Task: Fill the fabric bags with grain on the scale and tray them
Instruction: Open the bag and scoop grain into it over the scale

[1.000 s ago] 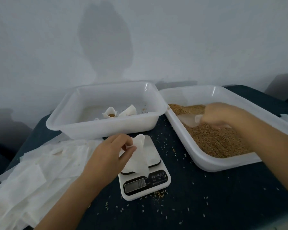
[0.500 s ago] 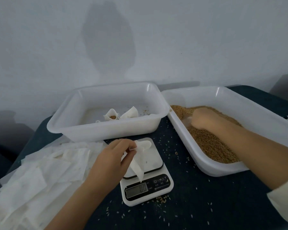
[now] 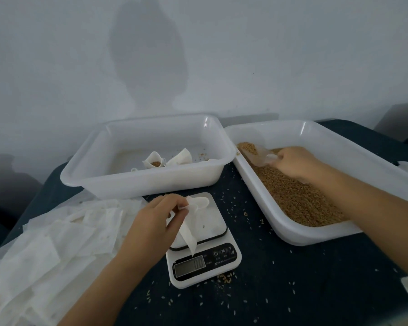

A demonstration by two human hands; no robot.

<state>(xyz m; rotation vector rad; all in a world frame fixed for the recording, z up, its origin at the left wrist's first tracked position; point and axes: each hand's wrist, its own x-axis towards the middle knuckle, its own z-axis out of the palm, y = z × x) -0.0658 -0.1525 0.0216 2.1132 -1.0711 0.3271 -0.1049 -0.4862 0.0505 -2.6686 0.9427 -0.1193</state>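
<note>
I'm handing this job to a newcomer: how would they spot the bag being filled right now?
Start at the white digital scale in front of the two white tubs. The bag being filled stands on its platform, pinched open by the left hand. Unlike the flat empty bags piled to the left, it is upright and held.

Two trays [image 3: 149, 182] [image 3: 292, 234], one scale [image 3: 204, 241], one scoop [image 3: 257, 154].
</note>
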